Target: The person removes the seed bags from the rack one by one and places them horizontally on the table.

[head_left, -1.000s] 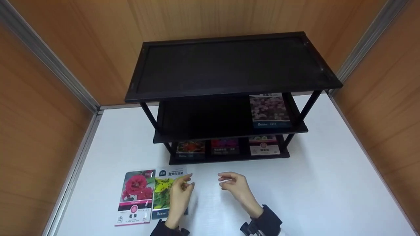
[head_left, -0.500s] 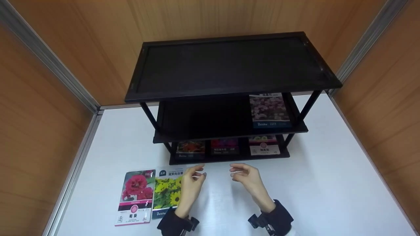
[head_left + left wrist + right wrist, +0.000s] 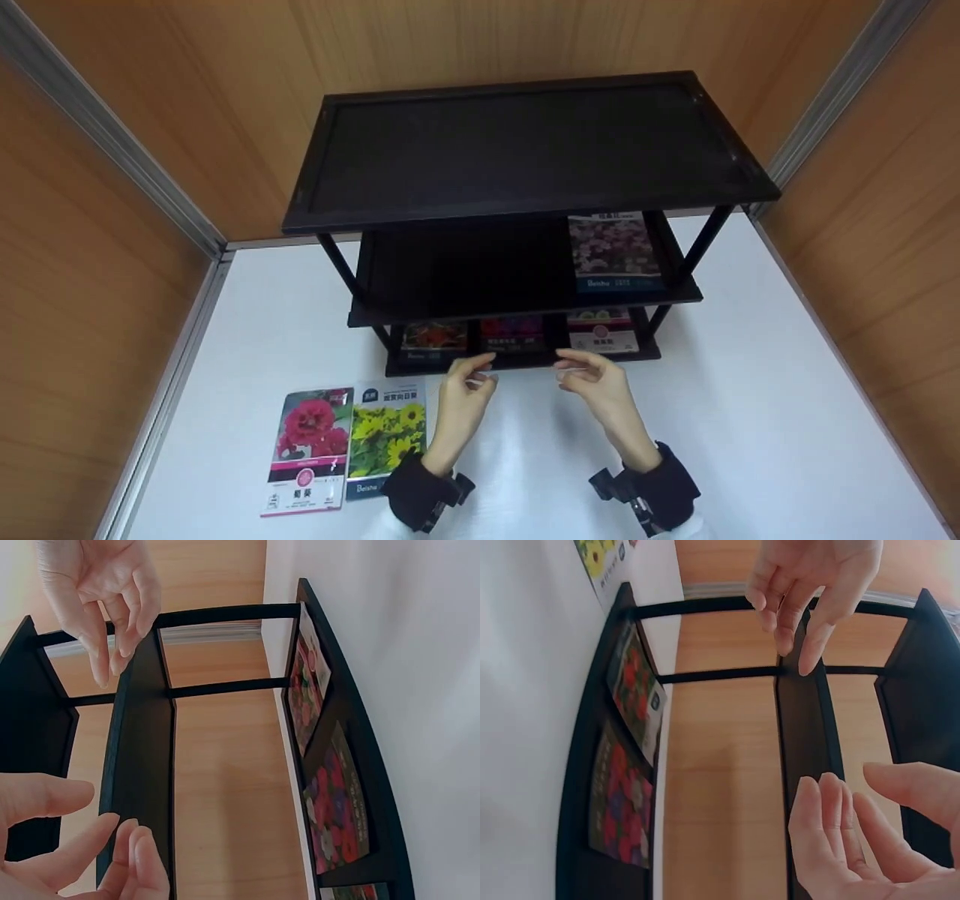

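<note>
My left hand (image 3: 461,405) and right hand (image 3: 606,390) hover before the lower front of a black three-tier shelf rack (image 3: 525,154), fingers loosely bent. Neither holds anything; a wide gap separates them. Two flower-picture packets lie side by side on the white table, left of my left hand: one with pink blooms (image 3: 309,450), one with yellow blooms (image 3: 386,431). On the bottom tier sit an orange-red flower packet (image 3: 435,336), a magenta one (image 3: 514,330) and a pink-and-white-labelled one (image 3: 602,337), partly hidden by the tier above. The wrist views show both hands' fingers bare.
A pale purple flower packet (image 3: 615,251) rests at the right end of the middle tier (image 3: 465,277). Thin black posts (image 3: 706,241) hold up the tiers. Wood-grain panels (image 3: 495,37) stand behind and at both sides of the white table (image 3: 765,420).
Both hands have moved forward and to the right, toward the rack, keeping their loose finger shape. The yellow-flower packet is now less covered by my left hand. The packets have stayed put.
</note>
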Available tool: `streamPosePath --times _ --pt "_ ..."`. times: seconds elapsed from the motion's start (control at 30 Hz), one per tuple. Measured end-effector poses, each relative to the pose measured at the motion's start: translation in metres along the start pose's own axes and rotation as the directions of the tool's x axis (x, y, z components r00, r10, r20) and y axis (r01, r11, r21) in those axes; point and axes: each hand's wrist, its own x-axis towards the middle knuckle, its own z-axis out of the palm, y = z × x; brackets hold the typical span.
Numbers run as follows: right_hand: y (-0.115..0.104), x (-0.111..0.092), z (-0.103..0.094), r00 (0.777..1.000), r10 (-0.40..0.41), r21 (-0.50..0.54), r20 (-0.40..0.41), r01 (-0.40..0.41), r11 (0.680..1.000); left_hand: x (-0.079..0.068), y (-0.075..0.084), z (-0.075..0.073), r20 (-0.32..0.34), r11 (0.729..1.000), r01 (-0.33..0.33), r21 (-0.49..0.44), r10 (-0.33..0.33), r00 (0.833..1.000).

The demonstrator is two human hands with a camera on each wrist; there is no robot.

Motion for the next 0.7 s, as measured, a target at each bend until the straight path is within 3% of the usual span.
streamPosePath --times 0.33,0.7 --pt "-0.018 0.009 -0.022 0.997 -0.019 -0.005 -0.072 0.019 1.000 0.012 0.020 0.012 0.042 0.999 -0.021 -0.025 0.022 0.999" --pt "-0.038 0.015 -0.045 0.995 -0.016 -0.090 -0.098 0.008 0.996 0.024 0.042 0.024 0.049 0.995 -0.089 -0.036 0.090 0.995"
